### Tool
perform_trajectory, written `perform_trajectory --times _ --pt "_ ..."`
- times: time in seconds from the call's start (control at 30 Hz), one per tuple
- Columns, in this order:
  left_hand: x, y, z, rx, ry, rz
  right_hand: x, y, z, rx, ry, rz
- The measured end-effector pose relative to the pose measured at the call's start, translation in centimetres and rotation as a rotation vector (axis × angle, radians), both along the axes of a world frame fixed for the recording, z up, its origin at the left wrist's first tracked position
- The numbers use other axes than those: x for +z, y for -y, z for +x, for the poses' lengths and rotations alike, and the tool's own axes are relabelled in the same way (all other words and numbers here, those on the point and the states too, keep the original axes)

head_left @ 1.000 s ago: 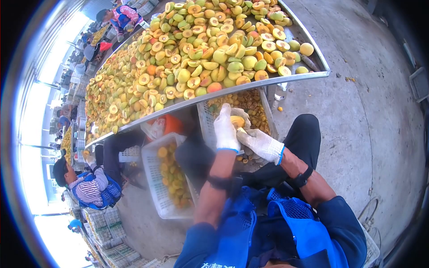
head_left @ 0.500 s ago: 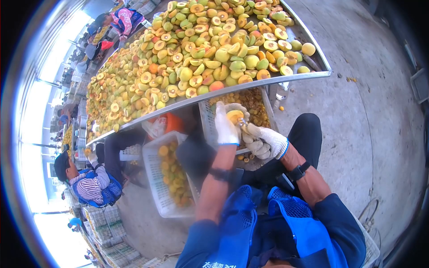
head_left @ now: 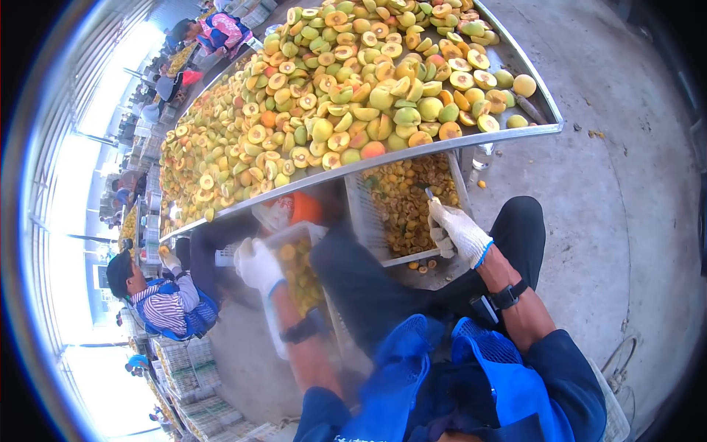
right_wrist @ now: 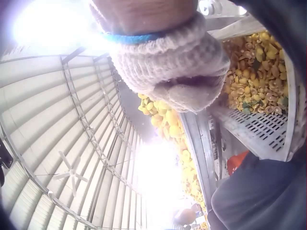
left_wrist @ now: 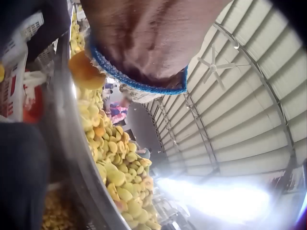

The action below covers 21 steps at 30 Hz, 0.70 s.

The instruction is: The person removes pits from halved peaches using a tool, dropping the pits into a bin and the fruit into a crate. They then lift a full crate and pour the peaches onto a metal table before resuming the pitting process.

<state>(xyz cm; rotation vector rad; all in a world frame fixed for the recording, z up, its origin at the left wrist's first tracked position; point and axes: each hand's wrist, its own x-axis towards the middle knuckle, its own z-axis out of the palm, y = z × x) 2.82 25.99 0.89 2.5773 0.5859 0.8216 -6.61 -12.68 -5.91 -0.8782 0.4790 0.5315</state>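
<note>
My gloved left hand [head_left: 258, 265] is over the far end of a white crate [head_left: 274, 324] of yellow peach halves, blurred in the head view. In the left wrist view an orange-yellow peach half [left_wrist: 86, 71] shows against the glove, its fingers mostly hidden behind the wrist. My gloved right hand [head_left: 458, 230] grips a small tool with a thin metal tip [head_left: 428, 193], its handle hidden in the fist. Beneath that tip stands a pale crate [head_left: 374, 243] of pits and fruit scraps. In the right wrist view the fingers curl inward.
A metal-edged table [head_left: 412, 151] heaped with halved peaches spans the space ahead, above the scrap crate. An orange bag or bucket [head_left: 305, 208] sits beneath it. My bent knee [head_left: 519, 221] is beside the right hand. Another person [head_left: 166, 302] works at the left, near stacked crates [head_left: 177, 368].
The hands have parted: the left moved left from the scrap crate to the white crate, while the right stays near the scraps with the tool. The head view has shifted slightly.
</note>
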Motion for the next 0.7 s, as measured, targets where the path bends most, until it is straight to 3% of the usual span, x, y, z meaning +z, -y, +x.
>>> perform_trajectory --times 0.07,0.13,0.2,0.27,0.33,0.47,0.67,0.7 --pt "-0.4 -0.5 0.8 0.007 -0.003 0.036 0.0 -0.5 0.1 -0.006 -0.023 0.005" --pt "1.0 4.0 1.9 -0.222 -0.052 -0.140 -0.5 -1.0 0.2 -0.013 0.047 -0.121" --pt "3.2 9.1 3.7 -0.274 -0.246 -0.031 -0.8 -1.2 0.3 0.002 0.064 -0.163" --pt "-1.8 9.1 8.2 -0.366 -0.201 0.187 -1.1 -1.2 0.4 0.007 0.061 -0.184" --pt "-3.1 11.8 11.7 -0.414 -0.445 0.250 -1.5 -1.1 0.3 0.017 0.088 -0.206" --pt "-4.7 15.8 15.5 -0.300 -0.720 0.209 -1.0 -0.6 0.3 0.008 0.067 -0.251" --pt "-6.0 15.4 15.5 -0.264 -0.584 0.154 -1.8 -0.8 0.6 -0.033 0.058 -0.244" --pt "-6.9 14.9 15.4 -0.254 -0.388 0.123 -1.6 -0.9 0.6 -0.036 0.058 -0.243"
